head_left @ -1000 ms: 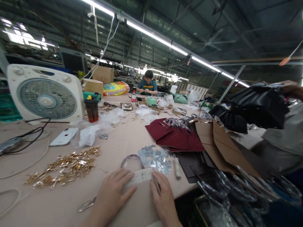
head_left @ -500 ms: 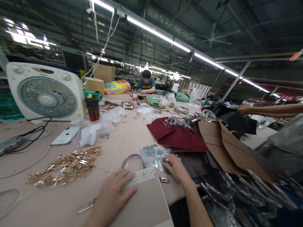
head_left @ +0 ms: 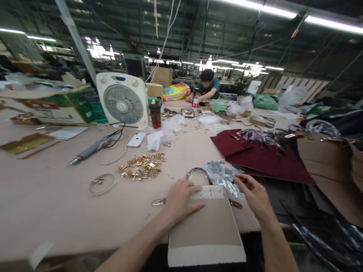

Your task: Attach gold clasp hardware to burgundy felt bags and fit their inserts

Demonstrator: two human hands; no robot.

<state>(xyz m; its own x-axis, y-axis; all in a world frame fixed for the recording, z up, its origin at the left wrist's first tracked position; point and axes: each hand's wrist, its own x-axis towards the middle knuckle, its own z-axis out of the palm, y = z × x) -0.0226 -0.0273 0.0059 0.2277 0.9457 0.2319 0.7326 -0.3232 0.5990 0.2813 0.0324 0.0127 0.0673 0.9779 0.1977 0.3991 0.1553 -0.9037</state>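
My left hand [head_left: 183, 202] lies with its fingers spread on the upper part of a flat beige bag panel [head_left: 208, 230], whose near end reaches over the table's edge. A plastic-wrapped handle loop [head_left: 197, 172] pokes out beyond the panel's far edge. Straps with metal fittings stick out on both sides, a left strap end [head_left: 159, 202] and a right strap end [head_left: 236, 204]. Right of the panel, my right hand [head_left: 253, 194] has its thumb and fingertips drawn together at the edge of a pile of small silver metal plates [head_left: 219, 170]. Whatever is between those fingertips is too small to make out.
Gold-coloured hardware [head_left: 143, 166] is heaped on the left, near an electric screwdriver [head_left: 90, 151] and a phone [head_left: 136, 139]. A fan [head_left: 123, 102] and a dark cup [head_left: 155, 115] stand behind. Maroon bag pieces [head_left: 263, 158] lie right. Across the table sits a person [head_left: 208, 87].
The view has swung left, showing more of the left side of the table. My right hand has lifted slightly from the metal plates, its fingers drawn together. My left hand stays on the panel.
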